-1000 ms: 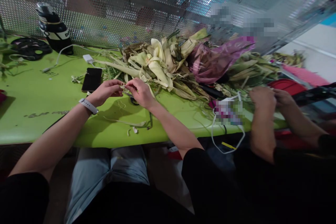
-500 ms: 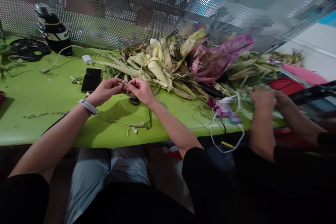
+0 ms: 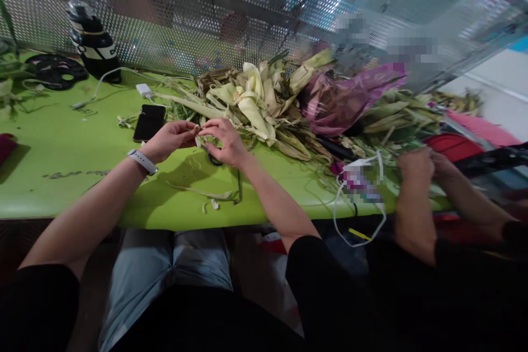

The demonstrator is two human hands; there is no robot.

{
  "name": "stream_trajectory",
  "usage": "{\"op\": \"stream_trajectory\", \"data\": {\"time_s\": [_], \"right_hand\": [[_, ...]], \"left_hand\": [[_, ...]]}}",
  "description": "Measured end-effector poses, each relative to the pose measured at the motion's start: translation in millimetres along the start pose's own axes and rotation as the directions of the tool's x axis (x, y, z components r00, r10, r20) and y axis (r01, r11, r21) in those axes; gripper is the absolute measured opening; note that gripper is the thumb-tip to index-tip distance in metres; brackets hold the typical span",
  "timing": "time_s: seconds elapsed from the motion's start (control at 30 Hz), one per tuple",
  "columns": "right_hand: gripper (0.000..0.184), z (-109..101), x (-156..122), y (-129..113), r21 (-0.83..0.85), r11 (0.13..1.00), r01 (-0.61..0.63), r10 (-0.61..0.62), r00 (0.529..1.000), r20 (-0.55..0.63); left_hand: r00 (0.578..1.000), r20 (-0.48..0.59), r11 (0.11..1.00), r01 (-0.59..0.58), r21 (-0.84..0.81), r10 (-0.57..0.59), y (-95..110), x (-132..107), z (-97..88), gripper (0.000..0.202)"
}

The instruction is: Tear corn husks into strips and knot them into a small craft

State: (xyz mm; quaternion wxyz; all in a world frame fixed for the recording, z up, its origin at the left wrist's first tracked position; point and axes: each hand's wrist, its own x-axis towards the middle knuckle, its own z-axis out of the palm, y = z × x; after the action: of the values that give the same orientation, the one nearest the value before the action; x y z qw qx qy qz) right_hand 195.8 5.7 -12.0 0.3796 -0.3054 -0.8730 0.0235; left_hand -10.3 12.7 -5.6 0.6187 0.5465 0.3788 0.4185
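My left hand (image 3: 175,136), with a pale watch (image 3: 142,161) on its wrist, is pinched closed around something small and pale that I cannot make out. Close against its fingertips is my right hand (image 3: 227,143), its thumb and fingers apart and curved. Both are just above the green table, in front of a pile of corn husks (image 3: 256,107). Under the right hand, a dark ring-shaped handle (image 3: 215,159) partly shows. A long pale husk strip (image 3: 202,193) and small white scraps (image 3: 214,204) lie nearer the table edge.
A black phone (image 3: 149,122), white charger (image 3: 144,91) and dark bottle (image 3: 94,47) are at left on the green table (image 3: 82,143). A purple plastic bag (image 3: 342,99) rests among husks. At right, a co-worker's hands (image 3: 416,165) work beside a white cord (image 3: 336,220). Perforated metal stands behind.
My right thumb and fingers have spread apart from their pinch near the left fingertips. My left hand stays pinched. The whole view has shifted slightly.
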Motion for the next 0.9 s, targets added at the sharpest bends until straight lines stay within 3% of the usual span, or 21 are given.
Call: {"op": "stream_trajectory", "data": {"time_s": [0.2,0.37,0.53,0.63,0.73,0.9], "right_hand": [[0.022,-1.3,-1.7,-4.8,-0.154,0.983,0.101,-0.087,0.992,0.096],[0.023,-3.5,1.0,-5.1,-0.123,0.979,0.165,-0.143,0.975,0.171],[0.025,-0.8,0.0,-7.8,-0.058,0.98,0.193,-0.184,0.973,0.138],[0.024,1.5,-1.8,-10.7,-0.083,0.99,0.111,-0.112,0.994,-0.008],[0.022,2.9,-1.5,-12.9,-0.079,0.996,-0.034,0.02,0.984,-0.178],[0.031,3.1,2.2,-13.6,0.175,0.97,-0.171,0.211,0.946,-0.247]], "left_hand": [[1.0,0.021,1.0,-0.014,0.028,0.013,1.9,-2.3,0.5,0.035],[0.999,0.044,0.999,0.002,0.046,-0.004,-0.2,-1.3,1.1,0.034],[0.989,0.147,0.994,0.019,0.105,-0.034,-0.3,-2.0,-0.8,0.031],[0.982,0.184,0.995,0.027,0.099,-0.045,3.0,-4.4,-1.8,0.028],[0.98,0.196,0.996,0.026,0.085,-0.043,6.6,-6.4,-1.5,0.03],[0.983,0.184,0.999,-0.019,0.04,0.011,8.9,-8.6,1.9,0.034]]}}
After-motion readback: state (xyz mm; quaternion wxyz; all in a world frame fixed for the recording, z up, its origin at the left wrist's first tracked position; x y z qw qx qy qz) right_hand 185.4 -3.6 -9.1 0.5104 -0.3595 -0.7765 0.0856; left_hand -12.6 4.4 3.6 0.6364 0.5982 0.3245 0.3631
